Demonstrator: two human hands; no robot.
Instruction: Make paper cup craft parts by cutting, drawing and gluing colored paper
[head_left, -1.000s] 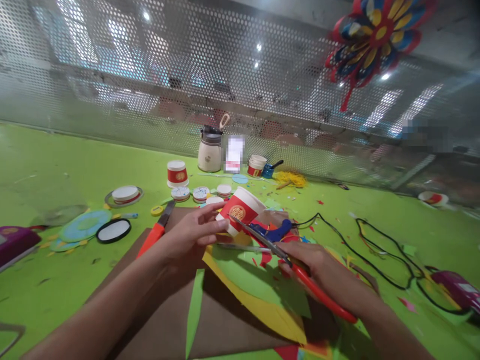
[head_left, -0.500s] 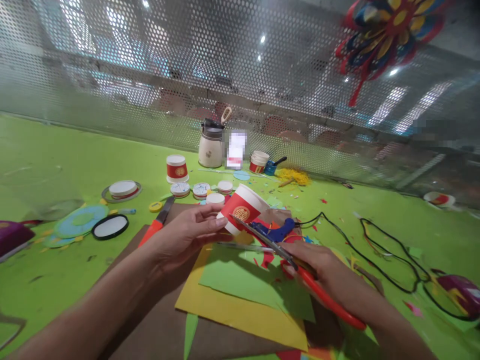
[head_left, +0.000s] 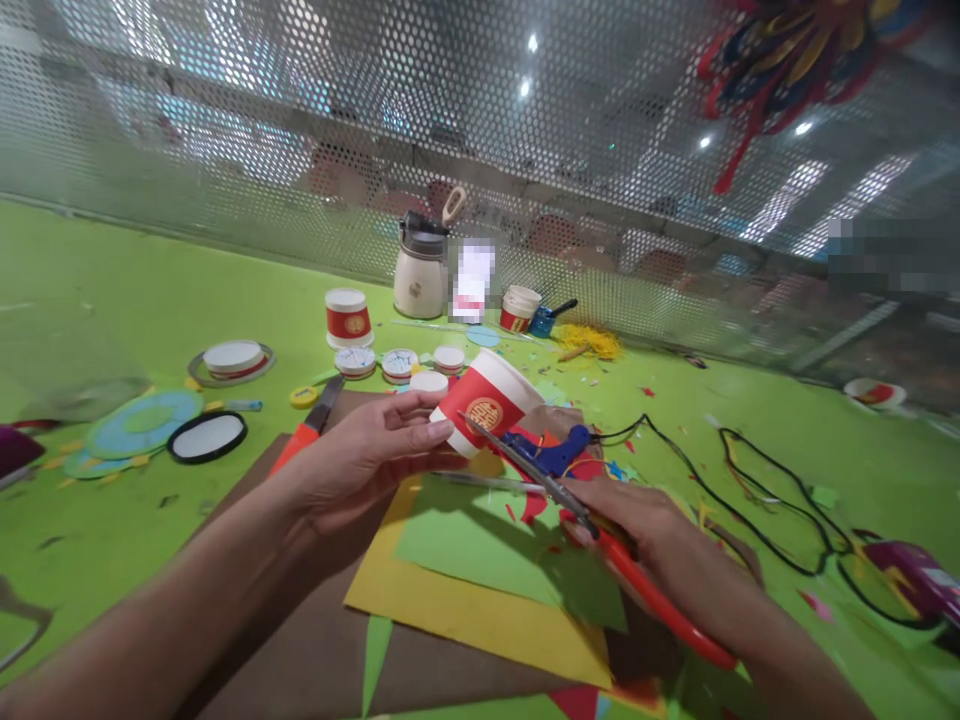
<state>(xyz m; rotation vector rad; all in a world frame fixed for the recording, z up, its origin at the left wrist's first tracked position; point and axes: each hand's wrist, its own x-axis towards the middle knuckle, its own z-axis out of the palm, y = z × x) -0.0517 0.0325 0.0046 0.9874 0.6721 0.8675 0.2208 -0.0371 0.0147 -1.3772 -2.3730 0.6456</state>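
A red and white paper cup (head_left: 491, 395) with a gold emblem is tilted in my left hand (head_left: 382, 440), whose thumb and fingers pinch its base end. My right hand (head_left: 645, 530) grips red-handled scissors (head_left: 667, 600). The blades point up and left, their tips over the cup's red side near the emblem; whether they touch it I cannot tell. Beneath both hands lie a green paper sheet (head_left: 480, 550) and a yellow sheet (head_left: 420, 600) on a brown board (head_left: 292, 640). Behind the scissors rests a blue glue gun (head_left: 559, 450), partly covered by the blades.
An orange-handled knife (head_left: 304, 435) lies left of my left hand. Farther back stand another paper cup (head_left: 349, 318), a beige jug (head_left: 420, 270) and a bright phone screen (head_left: 472, 280). A black cord (head_left: 690, 480) loops across the right, near a purple device (head_left: 911, 575).
The view has shifted slightly, so the background sits a little higher and to the left at the table's left side. Both hands keep nearly the same hold on cup and scissors.
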